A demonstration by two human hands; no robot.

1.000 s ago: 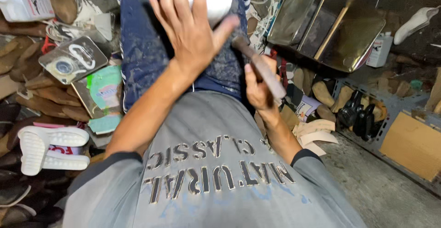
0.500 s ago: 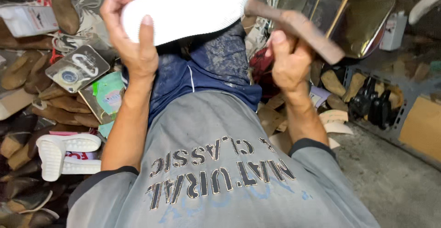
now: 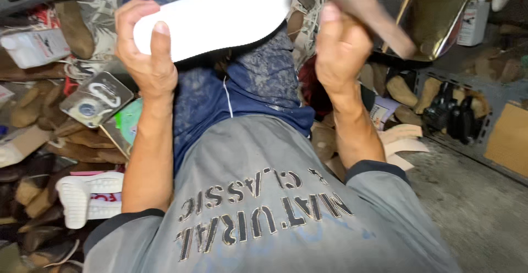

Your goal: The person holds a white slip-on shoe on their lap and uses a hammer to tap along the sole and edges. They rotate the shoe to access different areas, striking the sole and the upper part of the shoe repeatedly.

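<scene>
My left hand (image 3: 144, 58) grips the end of a white shoe sole (image 3: 220, 17), held flat side toward me above my lap. The thumb lies on its face and the fingers wrap its edge. My right hand (image 3: 340, 50) is closed around a flat brown wooden tool (image 3: 366, 9), which slants from the sole's right end down to the right. The tool's upper end touches or overlaps the sole's tip. Under both hands lie blue trousers (image 3: 242, 91) and my grey shirt (image 3: 264, 207).
Brown shoe lasts and soles (image 3: 49, 135) are heaped at the left, with white soles (image 3: 88, 199) and a blister-packed item (image 3: 98, 98). A metal tray (image 3: 440, 14), a white bottle (image 3: 473, 20), dark shoes (image 3: 448, 111) and a cardboard box (image 3: 509, 138) stand at the right, by concrete floor (image 3: 473, 207).
One second ago my left hand was spread open over the sole. It has closed on the sole's end and turned its white face toward me. The right hand lifted the wooden tool up to the sole's tip.
</scene>
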